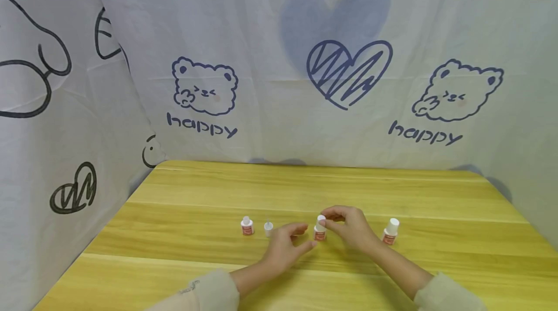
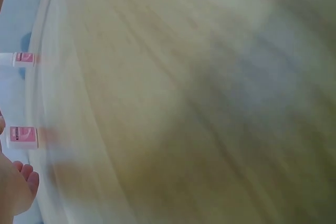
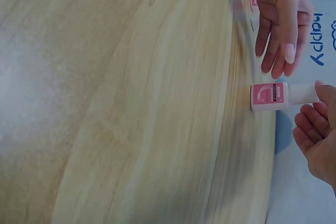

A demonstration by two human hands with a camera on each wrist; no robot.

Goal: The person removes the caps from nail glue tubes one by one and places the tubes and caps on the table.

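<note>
Probably the largest worry on the table (image 1: pixel 187 272) is a stray sweep by one of the hands. The left hand (image 1: pixel 284 249) holds its fingers spread wide beside the middle bottle (image 1: pixel 319 233), apart from it in the right wrist view. If that hand swung outward, its back could catch the loose cap (image 1: pixel 268 229) just beside it, or even topple the uncapped bottle (image 1: pixel 247 227) further left. The right hand (image 1: pixel 354 229) pinches the white cap (image 1: pixel 321 219) of the middle bottle, which stands upright between the hands. Should this cap be twisted or pulled with nothing steadying the body, the whole bottle might turn, lift or tip, as its base looks narrow. The loose cap, being small and seemingly light, could be knocked over and roll off; a faint mark in its top is too small to make out.

Counted from big to small: one table, two pale sleeves (image 1: pixel 218 289), two hands, and three bottles, all upright with reddish labels, among them the capped right bottle (image 1: pixel 391 232). Then come three caps, two on bottles and one loose, and lastly one bare nozzle (image 1: pixel 246 219), on the uncapped bottle.
</note>
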